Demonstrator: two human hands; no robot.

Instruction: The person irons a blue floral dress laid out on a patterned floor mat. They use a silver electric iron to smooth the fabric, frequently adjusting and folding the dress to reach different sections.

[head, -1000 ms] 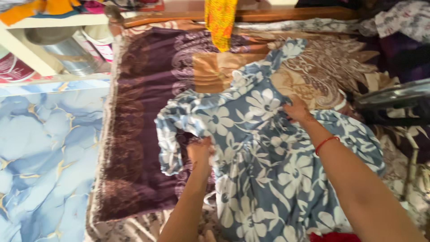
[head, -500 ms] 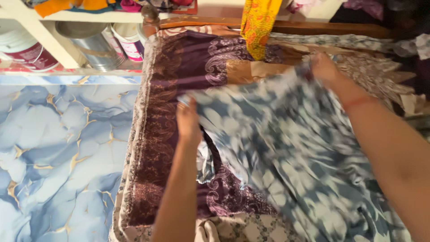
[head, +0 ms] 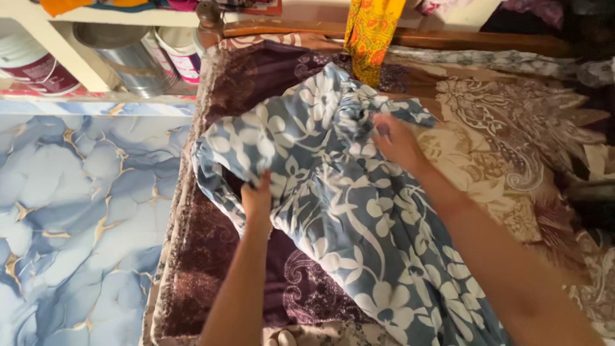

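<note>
Head view: the blue floral garment [head: 333, 192] lies spread but rumpled on the purple and tan bedspread [head: 256, 83], its upper part bunched, so the laying-out looks only partly done and smoothing remains. The left hand [head: 257, 197] pinches a fold at the garment's nine o'clock edge; the right hand [head: 396, 142] grips bunched cloth toward one o'clock. Half a second earlier the cloth was lifted, blurred mid-air; now it has settled. A yellow cloth [head: 371, 32] hangs at twelve o'clock.

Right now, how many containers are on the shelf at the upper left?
3 in view: a red-and-white bucket at the far left, a metal pot in the middle, and a white can beside the bed corner. The shelf board may hide more.
</note>
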